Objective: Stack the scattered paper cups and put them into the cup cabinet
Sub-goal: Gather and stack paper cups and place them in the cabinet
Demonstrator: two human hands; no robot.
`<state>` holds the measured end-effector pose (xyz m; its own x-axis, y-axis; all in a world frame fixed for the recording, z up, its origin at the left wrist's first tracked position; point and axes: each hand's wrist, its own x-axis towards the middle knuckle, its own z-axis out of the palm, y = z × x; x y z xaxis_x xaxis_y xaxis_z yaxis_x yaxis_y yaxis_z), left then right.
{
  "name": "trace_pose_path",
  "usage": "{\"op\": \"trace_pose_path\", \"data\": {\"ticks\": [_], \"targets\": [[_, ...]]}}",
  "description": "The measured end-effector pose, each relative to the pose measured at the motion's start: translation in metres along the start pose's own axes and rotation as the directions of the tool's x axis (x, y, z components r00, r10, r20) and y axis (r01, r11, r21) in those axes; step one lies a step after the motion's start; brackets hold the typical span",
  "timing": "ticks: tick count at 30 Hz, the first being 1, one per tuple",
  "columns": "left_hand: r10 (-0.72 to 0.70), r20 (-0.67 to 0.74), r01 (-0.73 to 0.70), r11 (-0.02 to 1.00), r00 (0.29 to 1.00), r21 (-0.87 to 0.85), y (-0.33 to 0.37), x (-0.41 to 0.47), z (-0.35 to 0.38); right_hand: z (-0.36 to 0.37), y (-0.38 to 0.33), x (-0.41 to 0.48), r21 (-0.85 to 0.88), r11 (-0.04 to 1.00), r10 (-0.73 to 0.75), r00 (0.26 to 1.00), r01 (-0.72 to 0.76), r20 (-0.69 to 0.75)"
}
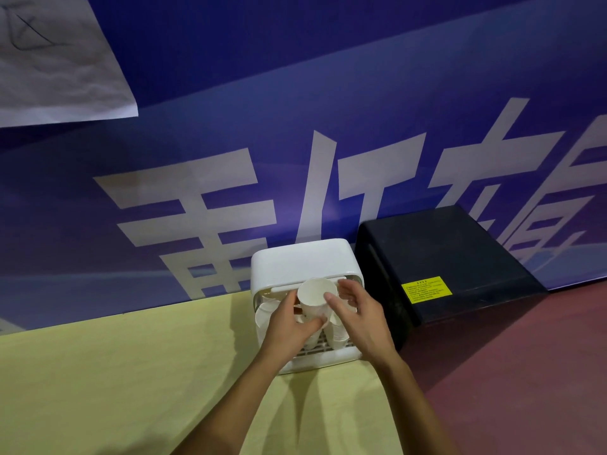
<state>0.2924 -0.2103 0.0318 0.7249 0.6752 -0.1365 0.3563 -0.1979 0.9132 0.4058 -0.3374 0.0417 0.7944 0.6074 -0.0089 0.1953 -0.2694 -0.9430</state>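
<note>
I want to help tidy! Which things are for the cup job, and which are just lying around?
For the job: paper cup, held by left hand and right hand; white cup cabinet; stored cups.
Just lying around: black box, paper sheet.

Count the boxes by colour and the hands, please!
White plastic cup cabinet: 1
Black box with yellow label: 1
Bare hands gripping a white paper cup: 2, left hand and right hand
Total: 4

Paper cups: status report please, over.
Left hand and right hand hold paper cup at cup cabinet front. Other cups inside already. Nothing blocks.
</note>
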Motion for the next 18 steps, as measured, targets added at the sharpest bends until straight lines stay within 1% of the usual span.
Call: {"op": "trace_pose_path", "data": {"ticks": [3,7,9,12,15,18], "targets": [[-0.006,0.042,0.006,1.0,0.999,0.012,0.003,0.0,-0.001,0.008,-0.002,0.006,-0.08,0.997,0.018,0.997,-0.012,0.071],[-0.021,0.055,0.022,1.0,0.998,-0.01,0.008,0.001,-0.002,0.017,-0.006,0.009,-0.164,0.986,0.003,0.995,0.013,0.098],[-0.024,0.058,0.024,1.0,0.998,0.0,0.008,0.003,-0.002,0.017,-0.007,0.008,-0.181,0.983,-0.005,0.998,0.016,0.06],[-0.008,0.053,0.006,0.999,0.999,0.037,0.004,0.006,-0.002,0.012,-0.007,0.006,-0.157,0.987,-0.032,0.999,0.025,-0.041],[-0.014,0.01,0.014,0.999,1.0,0.038,-0.005,0.009,-0.005,0.004,-0.004,0.0,-0.134,0.991,-0.021,0.985,-0.003,-0.172],[-0.009,-0.047,0.011,0.999,0.999,0.046,-0.013,0.013,-0.013,0.001,0.002,-0.005,-0.109,0.994,-0.012,0.977,-0.012,-0.213]]}}
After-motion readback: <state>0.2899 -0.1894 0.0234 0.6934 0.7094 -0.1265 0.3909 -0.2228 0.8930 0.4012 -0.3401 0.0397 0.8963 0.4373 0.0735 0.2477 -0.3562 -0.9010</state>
